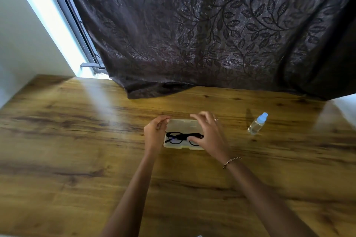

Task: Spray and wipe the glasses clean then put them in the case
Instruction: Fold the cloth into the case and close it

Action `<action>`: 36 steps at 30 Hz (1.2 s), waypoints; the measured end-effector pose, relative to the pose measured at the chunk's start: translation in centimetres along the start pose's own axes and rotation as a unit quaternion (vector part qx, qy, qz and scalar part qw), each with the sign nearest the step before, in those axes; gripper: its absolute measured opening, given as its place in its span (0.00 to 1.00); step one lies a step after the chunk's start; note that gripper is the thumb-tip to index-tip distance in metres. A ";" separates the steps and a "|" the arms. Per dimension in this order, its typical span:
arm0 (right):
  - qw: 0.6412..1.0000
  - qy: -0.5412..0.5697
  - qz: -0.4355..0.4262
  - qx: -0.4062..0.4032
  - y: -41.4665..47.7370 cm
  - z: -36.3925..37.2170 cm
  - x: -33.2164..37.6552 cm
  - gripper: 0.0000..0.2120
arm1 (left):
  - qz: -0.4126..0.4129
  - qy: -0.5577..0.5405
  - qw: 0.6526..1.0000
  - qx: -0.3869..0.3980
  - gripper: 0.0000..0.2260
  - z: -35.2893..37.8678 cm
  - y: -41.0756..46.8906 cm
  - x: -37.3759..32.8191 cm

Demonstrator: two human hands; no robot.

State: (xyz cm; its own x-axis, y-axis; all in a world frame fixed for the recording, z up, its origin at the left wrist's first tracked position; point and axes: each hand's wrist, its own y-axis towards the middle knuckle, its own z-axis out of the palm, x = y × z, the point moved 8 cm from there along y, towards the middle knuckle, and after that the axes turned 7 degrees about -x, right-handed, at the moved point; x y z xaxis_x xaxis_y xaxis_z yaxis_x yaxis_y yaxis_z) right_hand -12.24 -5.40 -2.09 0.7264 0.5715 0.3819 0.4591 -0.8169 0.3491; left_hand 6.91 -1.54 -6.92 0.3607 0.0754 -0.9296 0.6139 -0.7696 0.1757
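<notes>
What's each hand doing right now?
Left hand: grips the case at its left end.
Right hand: over the glasses; grip cannot be told.

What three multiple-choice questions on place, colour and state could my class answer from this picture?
1. Where does the spray bottle stand? A) right of the case B) left of it C) inside it
2. What colour is its cap? A) red B) black C) blue
3. How are the glasses? A) spread open B) folded in the case C) broken in two
Answers: 1 A, it stands beyond the case's right end; 2 C, the cap is light blue; 3 B, an arm crosses the lenses.
</notes>
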 end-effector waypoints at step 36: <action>0.995 0.027 -0.073 0.056 -3.0 2.6 -0.4 0.28 | 0.123 -0.037 0.992 0.010 0.15 -2.7 -4.7 0.4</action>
State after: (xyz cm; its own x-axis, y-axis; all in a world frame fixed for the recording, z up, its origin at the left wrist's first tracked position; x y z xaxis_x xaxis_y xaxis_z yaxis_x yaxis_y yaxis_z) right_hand -12.60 -3.44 -5.51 0.6204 0.6861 0.3799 0.6145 -0.7262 0.3081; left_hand 6.04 3.86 -7.20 0.4443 -0.1619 -0.8811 0.5004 -0.7710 0.3940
